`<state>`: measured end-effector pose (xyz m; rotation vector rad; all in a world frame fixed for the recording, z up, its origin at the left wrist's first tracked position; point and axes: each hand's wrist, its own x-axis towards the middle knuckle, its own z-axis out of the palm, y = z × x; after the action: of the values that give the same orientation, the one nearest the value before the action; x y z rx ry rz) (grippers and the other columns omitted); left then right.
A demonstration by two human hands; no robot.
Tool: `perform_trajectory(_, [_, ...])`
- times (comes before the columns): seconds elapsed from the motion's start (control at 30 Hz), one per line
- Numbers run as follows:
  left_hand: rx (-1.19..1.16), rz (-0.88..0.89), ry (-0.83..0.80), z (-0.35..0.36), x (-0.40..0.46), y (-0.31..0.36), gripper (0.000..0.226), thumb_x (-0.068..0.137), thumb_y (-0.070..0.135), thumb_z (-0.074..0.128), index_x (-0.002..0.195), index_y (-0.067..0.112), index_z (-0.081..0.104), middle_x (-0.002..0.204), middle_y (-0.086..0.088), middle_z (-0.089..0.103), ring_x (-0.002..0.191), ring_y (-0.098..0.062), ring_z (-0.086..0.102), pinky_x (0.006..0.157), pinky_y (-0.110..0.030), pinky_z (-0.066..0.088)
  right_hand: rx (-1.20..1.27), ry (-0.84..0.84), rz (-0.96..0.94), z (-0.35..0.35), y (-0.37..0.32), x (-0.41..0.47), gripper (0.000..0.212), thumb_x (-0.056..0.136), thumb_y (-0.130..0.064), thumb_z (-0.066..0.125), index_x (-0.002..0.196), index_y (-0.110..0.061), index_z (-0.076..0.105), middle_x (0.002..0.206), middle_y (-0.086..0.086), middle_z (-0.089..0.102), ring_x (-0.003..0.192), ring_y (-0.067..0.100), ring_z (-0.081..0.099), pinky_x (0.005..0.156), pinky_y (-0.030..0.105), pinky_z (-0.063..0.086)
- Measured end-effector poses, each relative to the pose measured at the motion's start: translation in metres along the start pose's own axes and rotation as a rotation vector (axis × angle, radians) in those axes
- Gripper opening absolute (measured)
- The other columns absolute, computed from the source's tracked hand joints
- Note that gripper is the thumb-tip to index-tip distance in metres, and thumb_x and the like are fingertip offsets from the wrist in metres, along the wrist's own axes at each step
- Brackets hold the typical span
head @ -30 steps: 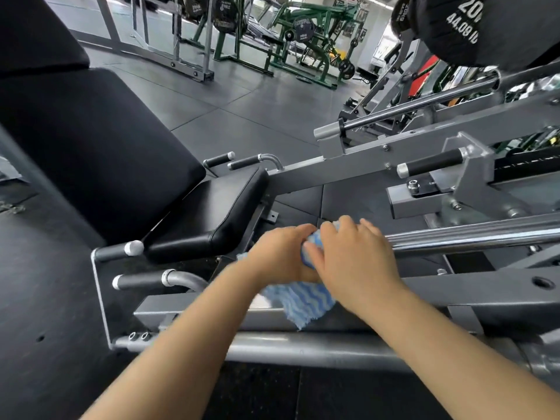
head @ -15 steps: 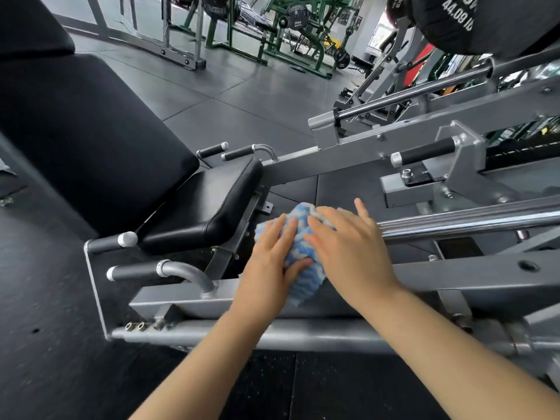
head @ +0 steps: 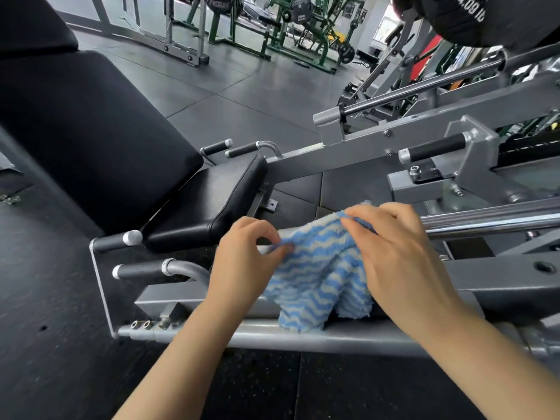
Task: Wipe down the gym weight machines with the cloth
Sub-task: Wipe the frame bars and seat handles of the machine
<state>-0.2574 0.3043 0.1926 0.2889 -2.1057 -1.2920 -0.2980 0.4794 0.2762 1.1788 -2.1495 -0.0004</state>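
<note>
A blue and white wavy-striped cloth [head: 318, 274] hangs spread between both hands above the grey frame [head: 500, 277] of a leg press machine. My left hand [head: 242, 253] pinches the cloth's left top edge with thumb and fingers. My right hand [head: 397, 253] pinches its right top edge and covers part of it. The cloth's lower end drapes down to the near frame tube [head: 272, 336]. A chrome guide rail [head: 491, 221] runs off to the right behind my right hand.
The black seat pad [head: 218, 201] and backrest [head: 91, 128] lie to the left, with black-gripped handles [head: 139, 269] beside them. A black weight plate [head: 485, 16] hangs at the top right. Green machines [head: 291, 28] stand far back on the dark rubber floor [head: 227, 95].
The cloth was bunched between both hands; now it is pulled open and hangs spread, with the hands moved apart, each pinching a top edge.
</note>
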Motion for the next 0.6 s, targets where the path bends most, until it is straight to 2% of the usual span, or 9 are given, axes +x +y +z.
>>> perform_trajectory(0.1, [-0.025, 0.178, 0.268, -0.003, -0.005, 0.016, 0.021, 0.067, -0.002, 0.065, 0.069, 0.014, 0.053, 0.088, 0.007, 0.048, 0.070, 0.001, 0.048, 0.062, -0.006, 0.038, -0.140, 0.085, 0.034, -0.002, -0.006, 0.001, 0.040, 0.085, 0.007, 0.037, 0.116, 0.001, 0.061, 0.121, 0.006, 0.054, 0.092, 0.027, 0.041, 0.083, 0.033, 0.034])
perform_trajectory(0.13, [-0.023, 0.195, 0.282, 0.002, -0.006, 0.018, 0.020, 0.067, -0.006, 0.059, 0.080, 0.010, 0.057, 0.104, 0.001, 0.047, 0.077, -0.002, 0.050, 0.065, -0.011, 0.042, -0.203, 0.081, 0.068, -0.001, -0.007, 0.002, 0.042, 0.085, 0.004, 0.034, 0.118, 0.000, 0.060, 0.123, 0.008, 0.055, 0.094, 0.028, 0.041, 0.082, 0.035, 0.033])
perform_trajectory(0.17, [-0.002, 0.162, 0.234, 0.009, -0.009, 0.019, 0.032, 0.069, -0.008, 0.057, 0.096, 0.008, 0.058, 0.121, -0.006, 0.041, 0.085, -0.011, 0.054, 0.071, -0.018, 0.045, -0.254, 0.053, 0.111, 0.000, -0.008, 0.003, 0.045, 0.082, 0.003, 0.034, 0.119, 0.000, 0.059, 0.125, 0.011, 0.055, 0.097, 0.029, 0.040, 0.083, 0.037, 0.031])
perform_trajectory(0.23, [0.095, 0.078, 0.145, 0.023, -0.018, 0.014, 0.057, 0.073, -0.007, 0.057, 0.125, 0.013, 0.047, 0.144, -0.014, 0.022, 0.098, -0.020, 0.053, 0.075, -0.023, 0.044, -0.294, -0.015, 0.169, 0.002, -0.011, 0.003, 0.048, 0.076, 0.003, 0.039, 0.120, 0.001, 0.058, 0.130, 0.017, 0.052, 0.106, 0.032, 0.038, 0.090, 0.040, 0.029])
perform_trajectory(0.33, [0.159, 0.221, 0.167, 0.033, -0.020, 0.011, 0.044, 0.084, 0.018, 0.052, 0.127, 0.011, 0.047, 0.142, -0.016, 0.032, 0.115, -0.021, 0.047, 0.090, -0.027, 0.043, -0.274, -0.089, 0.126, 0.003, -0.014, 0.002, 0.052, 0.070, 0.004, 0.045, 0.121, 0.001, 0.059, 0.135, 0.019, 0.050, 0.114, 0.034, 0.045, 0.098, 0.045, 0.038])
perform_trajectory(0.37, [0.171, 0.282, 0.095, 0.036, -0.016, 0.008, 0.045, 0.086, 0.030, 0.049, 0.126, 0.009, 0.051, 0.138, -0.015, 0.042, 0.119, -0.023, 0.047, 0.098, -0.033, 0.042, -0.258, -0.108, 0.087, 0.004, -0.015, 0.002, 0.050, 0.073, 0.003, 0.042, 0.120, 0.001, 0.060, 0.132, 0.019, 0.053, 0.112, 0.035, 0.051, 0.098, 0.044, 0.040])
perform_trajectory(0.43, [0.238, 0.394, -0.118, 0.041, -0.004, 0.002, 0.065, 0.079, 0.052, 0.052, 0.126, 0.006, 0.053, 0.128, -0.009, 0.055, 0.119, -0.026, 0.051, 0.101, -0.042, 0.042, -0.241, -0.134, 0.023, 0.007, -0.013, 0.001, 0.048, 0.072, -0.007, 0.045, 0.115, 0.000, 0.063, 0.121, 0.019, 0.061, 0.101, 0.035, 0.062, 0.096, 0.042, 0.040])
perform_trajectory(0.5, [0.294, 0.391, -0.303, 0.038, 0.010, 0.007, 0.074, 0.070, 0.058, 0.063, 0.126, 0.012, 0.051, 0.121, -0.001, 0.059, 0.111, -0.024, 0.055, 0.094, -0.036, 0.045, -0.286, -0.203, 0.013, 0.011, -0.012, 0.000, 0.057, 0.057, -0.011, 0.068, 0.112, 0.000, 0.065, 0.113, 0.020, 0.064, 0.092, 0.036, 0.065, 0.091, 0.044, 0.046])
perform_trajectory(0.6, [0.416, 0.266, -0.608, 0.034, 0.047, 0.019, 0.049, 0.063, 0.049, 0.077, 0.098, 0.027, 0.051, 0.098, 0.007, 0.062, 0.094, -0.020, 0.059, 0.075, -0.029, 0.043, -0.352, -0.403, 0.050, 0.016, -0.014, 0.013, 0.083, 0.032, -0.024, 0.086, 0.109, -0.002, 0.067, 0.099, 0.021, 0.065, 0.077, 0.036, 0.064, 0.074, 0.043, 0.052])
